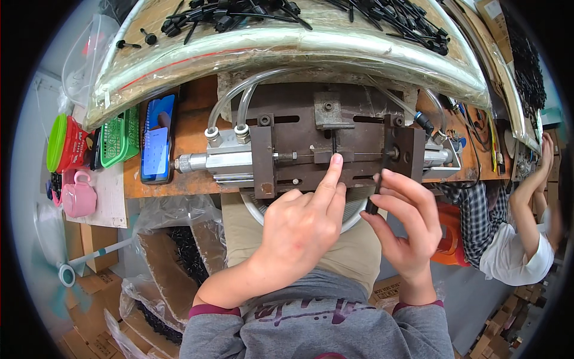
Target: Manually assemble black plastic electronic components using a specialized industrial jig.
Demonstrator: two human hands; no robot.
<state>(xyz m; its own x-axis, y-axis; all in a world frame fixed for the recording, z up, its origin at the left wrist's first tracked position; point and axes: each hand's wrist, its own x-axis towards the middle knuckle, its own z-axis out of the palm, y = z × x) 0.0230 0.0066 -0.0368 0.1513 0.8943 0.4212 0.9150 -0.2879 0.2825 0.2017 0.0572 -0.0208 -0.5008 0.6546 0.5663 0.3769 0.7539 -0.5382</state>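
Observation:
My left hand reaches over a dark metal fixture with its index finger stretched out. That fingertip rests on the small centre block, at the lower end of a thin black piece. The hand grips nothing; its other fingers are partly bent. My right hand pinches a slim black rod-like part between thumb and fingers, held upright at the fixture's near right side. A silver air cylinder faces the block from the left, and another cylinder from the right.
Black stemmed parts lie on a plastic-covered tray beyond the fixture. A phone, a green basket and a pink cup are at left. Clear hoses arch overhead. Another person sits at right.

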